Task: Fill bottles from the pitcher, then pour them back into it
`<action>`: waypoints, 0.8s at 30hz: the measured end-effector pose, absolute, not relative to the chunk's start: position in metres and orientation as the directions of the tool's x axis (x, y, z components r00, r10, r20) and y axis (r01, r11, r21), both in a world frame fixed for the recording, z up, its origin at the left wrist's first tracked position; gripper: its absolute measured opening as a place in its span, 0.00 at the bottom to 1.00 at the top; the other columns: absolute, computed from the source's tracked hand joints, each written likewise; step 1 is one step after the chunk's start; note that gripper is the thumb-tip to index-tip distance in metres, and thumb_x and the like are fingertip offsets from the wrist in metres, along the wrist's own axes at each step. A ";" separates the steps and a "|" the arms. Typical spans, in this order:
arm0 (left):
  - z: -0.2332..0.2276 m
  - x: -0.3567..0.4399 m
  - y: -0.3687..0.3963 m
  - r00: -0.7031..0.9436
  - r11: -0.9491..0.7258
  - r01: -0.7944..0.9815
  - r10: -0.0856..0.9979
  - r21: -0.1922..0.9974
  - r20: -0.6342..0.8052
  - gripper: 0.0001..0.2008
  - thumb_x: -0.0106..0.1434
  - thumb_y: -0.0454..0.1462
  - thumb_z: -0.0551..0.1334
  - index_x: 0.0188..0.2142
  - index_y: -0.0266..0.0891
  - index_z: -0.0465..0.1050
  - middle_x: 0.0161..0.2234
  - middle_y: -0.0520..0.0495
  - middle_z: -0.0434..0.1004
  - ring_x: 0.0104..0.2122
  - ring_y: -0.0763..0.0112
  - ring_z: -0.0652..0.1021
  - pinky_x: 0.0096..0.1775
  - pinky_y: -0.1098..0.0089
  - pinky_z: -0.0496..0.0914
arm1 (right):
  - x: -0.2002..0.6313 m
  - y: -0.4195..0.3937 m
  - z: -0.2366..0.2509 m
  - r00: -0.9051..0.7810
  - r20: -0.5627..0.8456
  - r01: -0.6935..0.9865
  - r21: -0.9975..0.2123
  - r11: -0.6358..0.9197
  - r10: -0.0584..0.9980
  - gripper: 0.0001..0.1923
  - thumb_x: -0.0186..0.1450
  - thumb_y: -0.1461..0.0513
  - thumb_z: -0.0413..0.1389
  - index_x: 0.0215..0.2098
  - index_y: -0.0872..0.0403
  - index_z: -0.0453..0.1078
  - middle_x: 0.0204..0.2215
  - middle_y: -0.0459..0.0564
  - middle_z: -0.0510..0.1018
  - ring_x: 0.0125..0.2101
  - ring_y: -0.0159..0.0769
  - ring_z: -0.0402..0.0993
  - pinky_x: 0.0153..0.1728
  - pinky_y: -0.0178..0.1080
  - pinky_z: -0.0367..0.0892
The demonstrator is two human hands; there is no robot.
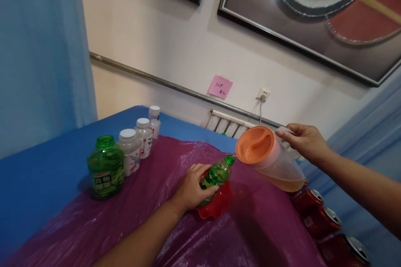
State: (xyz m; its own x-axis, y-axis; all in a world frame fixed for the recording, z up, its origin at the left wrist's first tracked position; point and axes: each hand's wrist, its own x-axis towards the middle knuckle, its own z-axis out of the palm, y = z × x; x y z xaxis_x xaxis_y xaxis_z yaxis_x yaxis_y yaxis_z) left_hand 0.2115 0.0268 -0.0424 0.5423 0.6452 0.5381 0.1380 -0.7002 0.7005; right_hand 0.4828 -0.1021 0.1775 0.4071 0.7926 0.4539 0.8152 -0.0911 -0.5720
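My left hand grips a small green plastic bottle with a green cap, tilted toward the right over a red scalloped bowl. My right hand holds the handle of a clear pitcher with an orange lid. The pitcher is tipped toward the green bottle, its lid close to the bottle's cap, and has amber liquid in its lower part. Both sit above a purple plastic sheet.
A large green jar and three white-capped bottles stand in a row at the left on the blue table cover. Red cans lie along the right edge. The wall with a pink note is behind.
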 end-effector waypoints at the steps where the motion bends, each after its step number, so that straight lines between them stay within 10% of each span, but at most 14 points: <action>1: -0.042 0.211 0.027 0.543 -0.700 0.137 0.645 0.700 0.538 0.27 0.51 0.41 0.72 0.51 0.41 0.74 0.46 0.43 0.79 0.47 0.55 0.77 0.52 0.55 0.71 | 0.484 -0.102 0.178 0.407 0.454 0.818 -0.567 -0.095 0.792 0.31 0.51 0.35 0.62 0.18 0.51 0.63 0.14 0.40 0.57 0.18 0.29 0.53 0.19 0.35 0.49; 24: -0.042 0.213 0.027 0.526 -0.686 0.120 0.657 0.718 0.540 0.26 0.51 0.40 0.72 0.50 0.40 0.74 0.45 0.43 0.79 0.47 0.56 0.77 0.51 0.56 0.70 | 0.482 -0.103 0.181 0.383 0.478 0.840 -0.537 -0.082 0.791 0.32 0.52 0.34 0.61 0.17 0.51 0.62 0.14 0.40 0.57 0.18 0.29 0.52 0.19 0.35 0.50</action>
State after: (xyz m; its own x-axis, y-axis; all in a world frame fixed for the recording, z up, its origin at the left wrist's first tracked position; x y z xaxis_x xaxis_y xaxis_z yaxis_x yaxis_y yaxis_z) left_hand 0.2128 0.0273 -0.0417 0.5264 0.6569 0.5398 0.1199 -0.6858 0.7178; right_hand 0.4821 -0.1029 0.1814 0.3828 0.7907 0.4777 0.8396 -0.0820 -0.5370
